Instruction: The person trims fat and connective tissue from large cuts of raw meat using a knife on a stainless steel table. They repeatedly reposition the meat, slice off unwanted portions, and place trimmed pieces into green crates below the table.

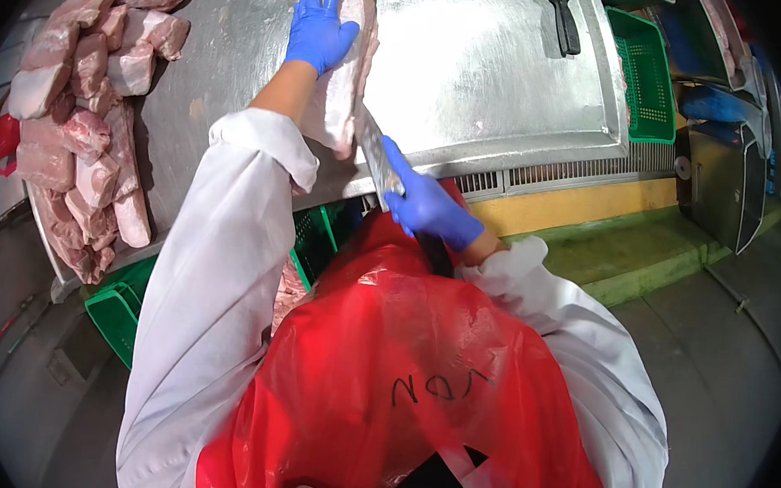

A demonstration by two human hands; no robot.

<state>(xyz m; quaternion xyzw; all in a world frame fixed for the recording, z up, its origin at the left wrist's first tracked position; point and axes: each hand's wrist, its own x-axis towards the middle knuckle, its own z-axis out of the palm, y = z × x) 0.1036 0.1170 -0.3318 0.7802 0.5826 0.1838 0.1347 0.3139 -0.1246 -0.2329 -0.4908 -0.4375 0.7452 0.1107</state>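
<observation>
A long pale slab of meat lies lengthwise on the metal table, its near end close to the front edge. My left hand, in a blue glove, rests flat on top of it with fingers spread. Close to my apron, my right hand, also blue-gloved, is closed around a knife. Its broad blade points away from me, and the tip reaches the right side of the slab's near end. Whether the edge is in the meat, I cannot tell. Part of the dark handle shows below my fingers.
Several cut pieces of meat are piled along the table's left side. A black-handled knife lies on the metal table at the far right. Green crates stand right and below left. A green ledge runs beneath the table.
</observation>
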